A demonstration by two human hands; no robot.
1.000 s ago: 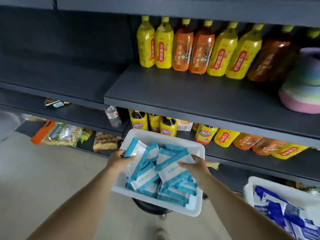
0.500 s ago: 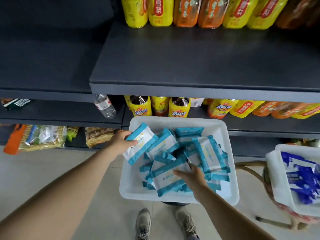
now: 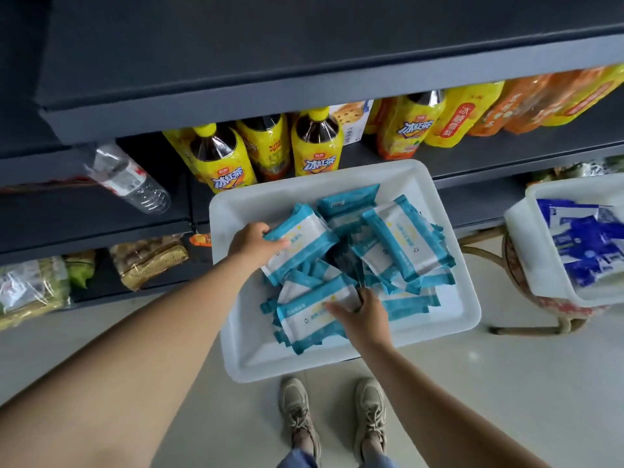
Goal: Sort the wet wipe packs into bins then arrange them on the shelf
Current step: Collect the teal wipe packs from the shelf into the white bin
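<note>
Both of your hands are down in the white bin [image 3: 236,336] of teal wet wipe packs [image 3: 401,244], so you are at the picking-up step, with the shelf arranging not yet done. Your left hand [image 3: 251,243] grips one teal pack [image 3: 297,246] by its left end, thumb over the top, near the bin's left wall. Your right hand [image 3: 366,319] has its grip curled over the right end of another pack [image 3: 310,319] lying at the bin's near edge; I cannot tell whether the fingers have got underneath it yet. The remaining packs lie heaped toward the far right corner of the bin. A second bin [image 3: 526,231] holding dark blue packs [image 3: 587,241] sits on a stool to the right.

My judgement is that next you lift both packs clear and raise them to the bare dark shelf [image 3: 304,45] above the yellow tea bottles [image 3: 315,150]. Mind the loose neighbours, which may drag along.
</note>
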